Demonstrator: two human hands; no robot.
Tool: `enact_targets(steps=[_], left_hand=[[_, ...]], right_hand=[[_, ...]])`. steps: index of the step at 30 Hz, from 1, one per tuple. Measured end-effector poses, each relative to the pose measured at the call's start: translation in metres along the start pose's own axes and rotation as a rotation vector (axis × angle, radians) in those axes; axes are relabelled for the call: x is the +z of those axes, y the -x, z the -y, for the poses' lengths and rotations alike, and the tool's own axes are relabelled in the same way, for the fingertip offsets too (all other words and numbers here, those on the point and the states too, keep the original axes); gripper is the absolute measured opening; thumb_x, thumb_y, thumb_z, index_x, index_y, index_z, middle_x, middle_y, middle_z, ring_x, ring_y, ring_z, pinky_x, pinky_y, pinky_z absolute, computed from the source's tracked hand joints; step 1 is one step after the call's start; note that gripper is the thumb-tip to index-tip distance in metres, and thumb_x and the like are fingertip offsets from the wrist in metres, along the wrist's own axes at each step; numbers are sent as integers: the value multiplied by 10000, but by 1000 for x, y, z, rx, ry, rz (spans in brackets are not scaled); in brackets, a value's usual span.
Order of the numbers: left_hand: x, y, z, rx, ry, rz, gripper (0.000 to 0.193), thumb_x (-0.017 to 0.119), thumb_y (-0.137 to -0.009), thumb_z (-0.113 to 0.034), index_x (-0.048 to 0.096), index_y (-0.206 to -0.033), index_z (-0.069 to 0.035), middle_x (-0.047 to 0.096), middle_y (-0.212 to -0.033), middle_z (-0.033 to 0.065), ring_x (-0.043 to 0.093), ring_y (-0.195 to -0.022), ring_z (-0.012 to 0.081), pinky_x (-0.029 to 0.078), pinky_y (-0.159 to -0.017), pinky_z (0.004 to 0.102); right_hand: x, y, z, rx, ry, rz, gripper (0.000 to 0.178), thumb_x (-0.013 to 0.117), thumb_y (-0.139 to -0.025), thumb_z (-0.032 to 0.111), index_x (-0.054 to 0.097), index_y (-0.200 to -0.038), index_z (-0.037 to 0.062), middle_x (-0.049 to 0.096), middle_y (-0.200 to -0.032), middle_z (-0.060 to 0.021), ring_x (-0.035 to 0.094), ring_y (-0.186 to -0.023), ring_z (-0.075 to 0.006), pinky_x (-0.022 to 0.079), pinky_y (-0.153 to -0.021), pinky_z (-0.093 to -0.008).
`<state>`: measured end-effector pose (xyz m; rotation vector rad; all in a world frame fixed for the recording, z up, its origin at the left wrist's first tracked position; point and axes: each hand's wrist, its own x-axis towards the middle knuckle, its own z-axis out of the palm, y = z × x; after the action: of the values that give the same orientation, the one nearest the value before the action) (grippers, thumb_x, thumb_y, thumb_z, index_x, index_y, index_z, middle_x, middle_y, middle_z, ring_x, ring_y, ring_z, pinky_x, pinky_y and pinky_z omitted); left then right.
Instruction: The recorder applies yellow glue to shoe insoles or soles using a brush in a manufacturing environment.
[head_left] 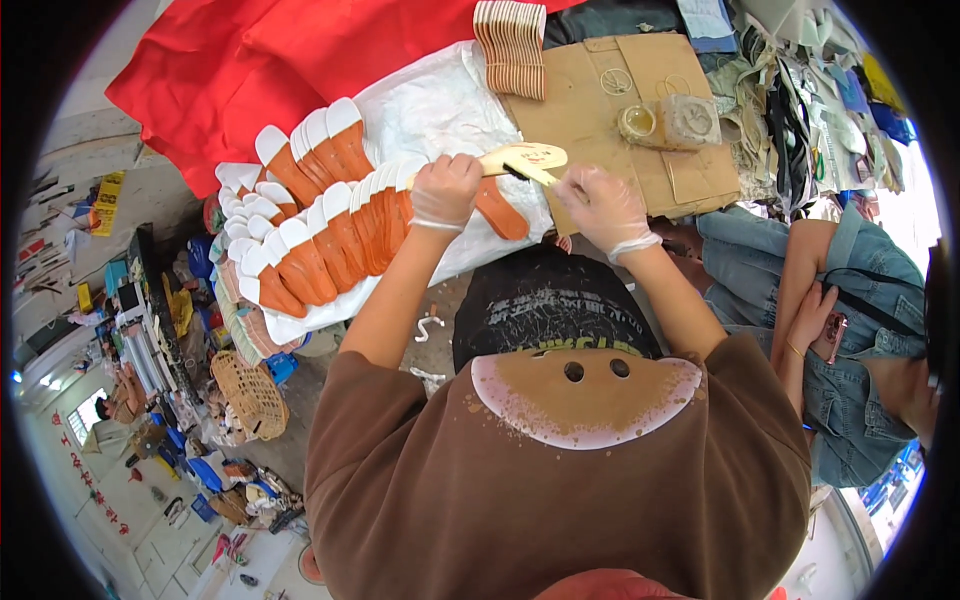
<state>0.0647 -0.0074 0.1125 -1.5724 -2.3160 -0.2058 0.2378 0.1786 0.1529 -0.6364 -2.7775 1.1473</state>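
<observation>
In thin clear plastic gloves, both my hands work over the front of the table. My left hand [446,190] is closed around one end of a cream shoe insole [535,156]. My right hand [605,208] pinches the pale yellow handle of a small brush [517,173], whose dark bristles lie at the insole's lower edge. Whether they touch it I cannot tell. Rows of overlapping orange and white insoles [340,255] fan out to the left of my left hand. A single orange insole piece [503,212] lies just below the held insole.
White plastic sheeting [430,100] lies under the rows. A stack of insoles [510,50] stands on cardboard [590,110], near an amber-filled jar [637,123] and a cloudy container [690,122]. Material scraps [790,110] crowd the far right. A person in denim [850,400] is close on my right.
</observation>
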Motion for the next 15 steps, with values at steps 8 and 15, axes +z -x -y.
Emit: enact_targets(steps=[8, 15], left_hand=[[-18, 18, 14, 25, 5, -218, 184, 613, -686, -90, 636, -868, -85, 564, -756, 30, 600, -711, 196, 498, -603, 329], [-59, 10, 30, 59, 335, -339, 332, 658, -593, 38, 665, -913, -48, 633, -795, 65, 644, -709, 253, 517, -585, 334]], right_hand=[[-39, 8, -20, 227, -126, 202, 296, 625, -895, 337, 620, -838, 47, 555, -701, -140, 535, -632, -252, 433, -606, -378], [-75, 25, -16, 178, -503, 420, 273, 626, -926, 298, 620, -886, 28, 554, -748, 23, 477, -701, -57, 407, -613, -239]])
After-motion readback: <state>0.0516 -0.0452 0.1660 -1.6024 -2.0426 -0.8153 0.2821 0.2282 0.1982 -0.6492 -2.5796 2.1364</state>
